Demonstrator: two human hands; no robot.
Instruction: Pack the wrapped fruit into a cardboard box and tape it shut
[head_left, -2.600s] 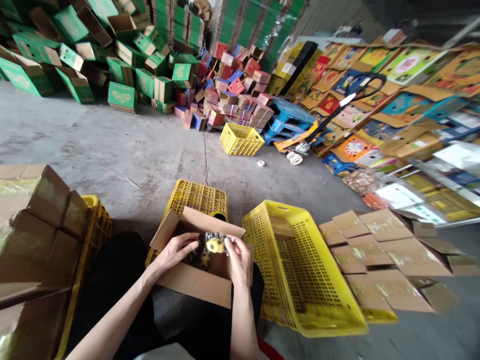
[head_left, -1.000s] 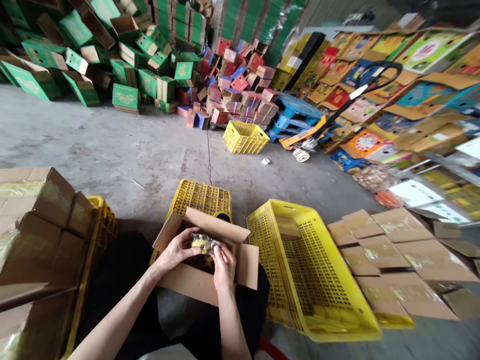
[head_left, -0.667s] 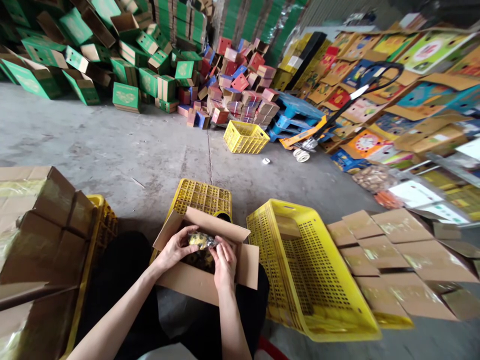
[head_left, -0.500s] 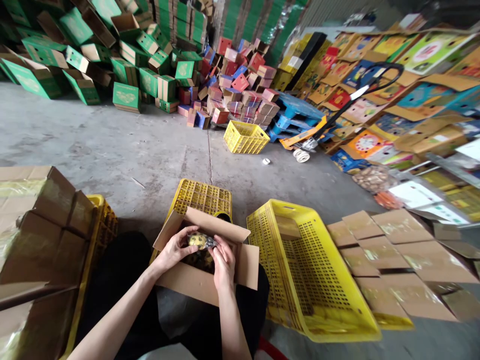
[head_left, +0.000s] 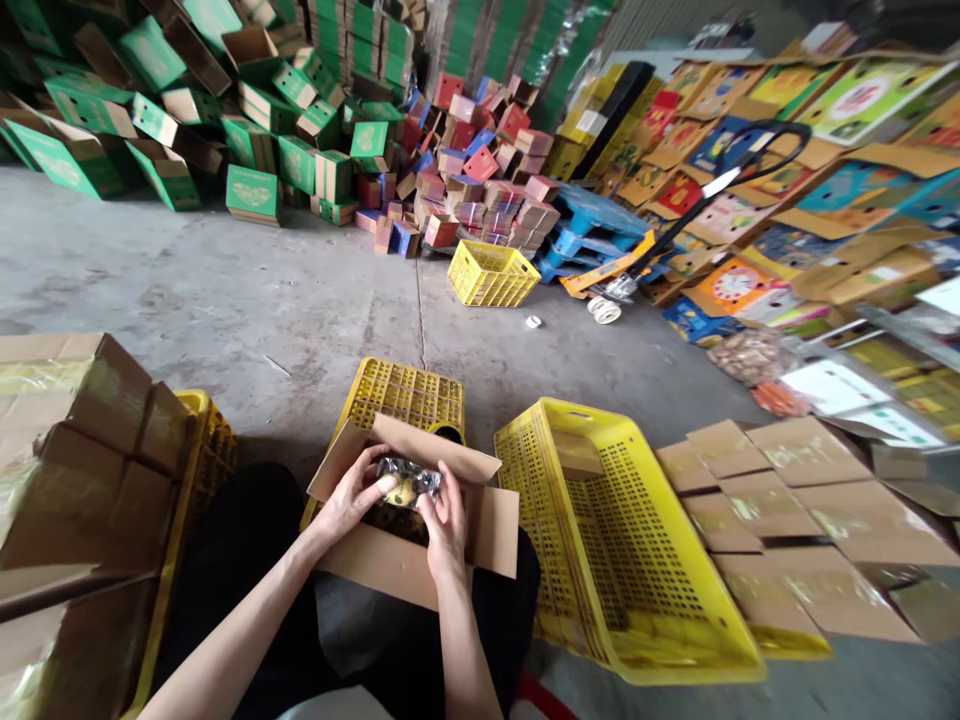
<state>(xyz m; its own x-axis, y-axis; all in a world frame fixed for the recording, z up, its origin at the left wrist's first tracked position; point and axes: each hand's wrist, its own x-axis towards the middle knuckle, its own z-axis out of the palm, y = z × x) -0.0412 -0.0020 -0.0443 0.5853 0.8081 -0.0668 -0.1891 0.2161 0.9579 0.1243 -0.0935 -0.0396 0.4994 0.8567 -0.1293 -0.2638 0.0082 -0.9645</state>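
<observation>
Both hands' grip pinching one shiny yellow packet (head_left: 407, 484), left hand (head_left: 351, 497), right hand (head_left: 448, 522), over one open carton (head_left: 390, 562), two yellow crates (head_left: 592, 530) beside

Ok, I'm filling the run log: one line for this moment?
left hand: holds packet | right hand: holds packet | packet: shiny, over open carton | yellow crate: right of carton

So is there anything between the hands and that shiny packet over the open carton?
Nothing visible. The left hand and right hand both already grip the shiny packet directly, just above the open carton.
</observation>
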